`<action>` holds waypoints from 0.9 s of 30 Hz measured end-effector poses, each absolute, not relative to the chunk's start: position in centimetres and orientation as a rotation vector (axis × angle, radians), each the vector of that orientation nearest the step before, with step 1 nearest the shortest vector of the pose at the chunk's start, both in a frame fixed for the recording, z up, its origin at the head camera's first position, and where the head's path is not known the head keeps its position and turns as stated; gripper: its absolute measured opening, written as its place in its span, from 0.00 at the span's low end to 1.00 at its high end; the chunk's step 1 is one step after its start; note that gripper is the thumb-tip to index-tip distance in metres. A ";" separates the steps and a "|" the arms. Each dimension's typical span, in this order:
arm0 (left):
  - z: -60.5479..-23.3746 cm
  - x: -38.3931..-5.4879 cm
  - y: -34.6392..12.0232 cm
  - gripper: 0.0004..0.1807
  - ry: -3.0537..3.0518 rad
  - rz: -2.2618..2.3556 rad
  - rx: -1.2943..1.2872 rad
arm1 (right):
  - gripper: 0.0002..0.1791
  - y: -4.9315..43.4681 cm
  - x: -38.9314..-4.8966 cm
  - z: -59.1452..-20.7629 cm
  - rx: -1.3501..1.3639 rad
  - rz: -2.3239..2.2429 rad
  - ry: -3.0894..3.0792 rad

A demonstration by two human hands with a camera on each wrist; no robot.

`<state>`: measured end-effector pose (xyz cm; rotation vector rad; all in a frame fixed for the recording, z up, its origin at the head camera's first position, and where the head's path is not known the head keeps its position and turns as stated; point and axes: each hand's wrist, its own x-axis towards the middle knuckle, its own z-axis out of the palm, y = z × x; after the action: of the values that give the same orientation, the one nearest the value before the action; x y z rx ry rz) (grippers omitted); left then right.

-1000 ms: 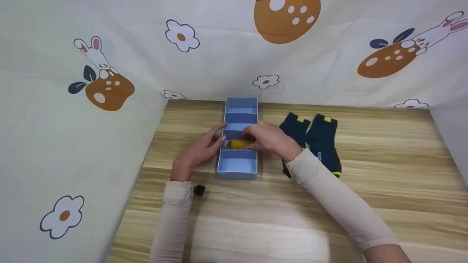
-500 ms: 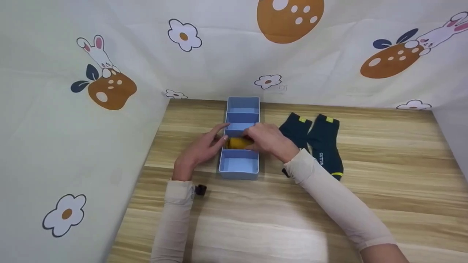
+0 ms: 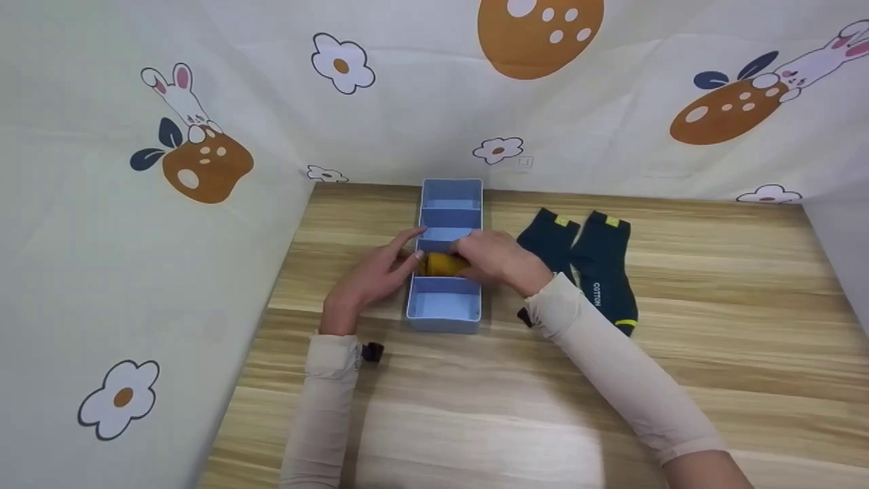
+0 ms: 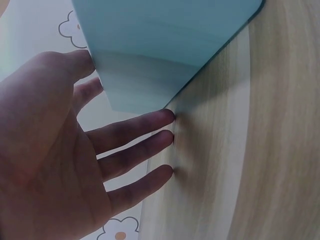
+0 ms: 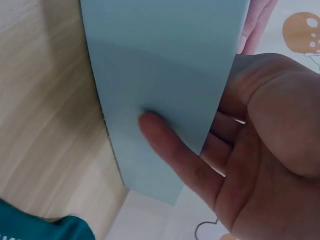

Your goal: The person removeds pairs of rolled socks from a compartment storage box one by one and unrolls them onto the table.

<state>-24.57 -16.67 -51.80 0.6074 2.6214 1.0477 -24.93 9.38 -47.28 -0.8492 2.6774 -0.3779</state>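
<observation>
A long light-blue divided box (image 3: pixel 445 326) stands on the wooden table. In its second compartment from the near end lies a rolled mustard-yellow sock (image 3: pixel 441 265). My right hand (image 3: pixel 499 257) reaches over the right wall and holds the roll's right end, its fingertips partly hidden. One finger (image 5: pixel 172 147) of that hand lies along the box's outer wall in the right wrist view. From the other side, my left hand (image 3: pixel 370 278) touches the left rim with thumb and index finger. Its other fingers (image 4: pixel 145 150) are spread, tips at the tabletop, in the left wrist view.
Two dark green socks (image 3: pixel 604 265) with yellow tags lie flat right of the box, one partly behind my right hand and forearm. A patterned cloth wall (image 3: pixel 407 122) rises behind the table, and another (image 3: pixel 102 272) stands along the left.
The yellow roll has shifted slightly within its compartment under my right fingers. My left hand stays at the rim, and the whole head view has drifted a little.
</observation>
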 end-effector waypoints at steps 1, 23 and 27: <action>-51.8 -24.6 -16.7 0.31 2.620 1.047 0.601 | 0.14 9.5 -25.0 -47.4 -0.857 -0.381 2.682; -51.5 -24.5 -16.3 0.31 2.580 1.049 0.594 | 0.21 11.8 -24.9 -48.7 -0.961 -0.638 2.687; -51.6 -24.5 -16.4 0.31 2.589 1.051 0.597 | 0.21 11.9 -24.8 -48.5 -0.961 -0.655 2.689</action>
<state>-24.54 -16.39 -51.55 0.5965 2.5887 1.0507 -24.82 11.86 -48.47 -0.9613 2.6889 -0.6548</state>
